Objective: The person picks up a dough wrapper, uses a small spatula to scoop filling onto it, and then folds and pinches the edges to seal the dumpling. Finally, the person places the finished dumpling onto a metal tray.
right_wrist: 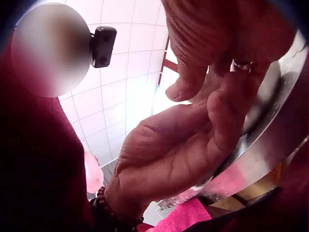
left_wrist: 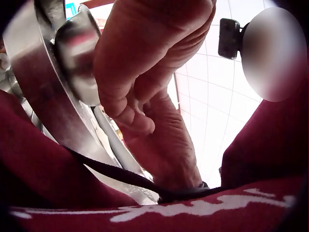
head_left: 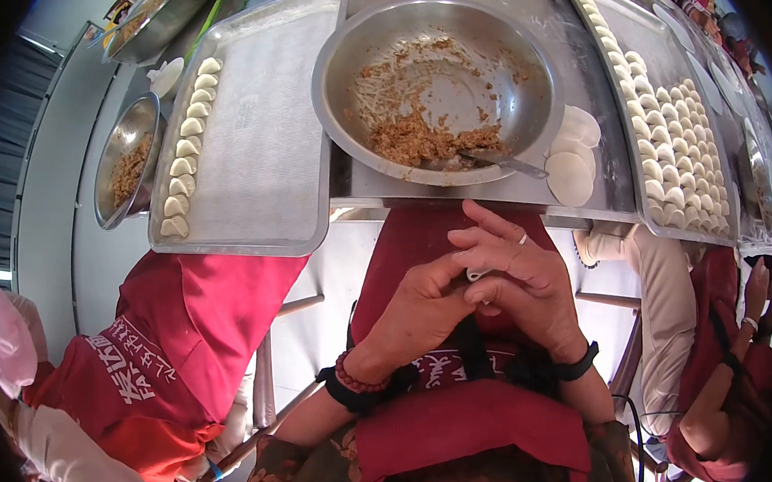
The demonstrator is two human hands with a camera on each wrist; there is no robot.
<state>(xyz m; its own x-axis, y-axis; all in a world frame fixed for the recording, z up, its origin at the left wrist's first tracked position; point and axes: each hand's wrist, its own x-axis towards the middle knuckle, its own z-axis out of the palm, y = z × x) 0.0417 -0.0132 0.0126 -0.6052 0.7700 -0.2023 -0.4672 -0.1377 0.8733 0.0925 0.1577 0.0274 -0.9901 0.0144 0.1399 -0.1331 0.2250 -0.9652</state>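
Observation:
My left hand [head_left: 423, 310], with a red bead bracelet at its wrist, meets my right hand [head_left: 525, 275] in front of the apron. Between their fingers and thumbs a small white edge of a dumpling [head_left: 475, 275] shows; the hands hide most of it. The right hand wears a ring, and some of its fingers stand out straight while thumb and index pinch. Both wrist views show the fingers of the two hands curled against each other. Just beyond them is a steel bowl [head_left: 517, 58] with brown filling [head_left: 428, 138] and a spoon [head_left: 511, 163].
Round dumpling wrappers [head_left: 571, 176] lie right of the bowl. A metal tray [head_left: 271, 105] at left carries one row of dumplings [head_left: 182, 166]; another tray [head_left: 632, 31] at right carries several rows. A smaller bowl [head_left: 145, 115] stands far left. People in red aprons [head_left: 193, 320] sit on both sides.

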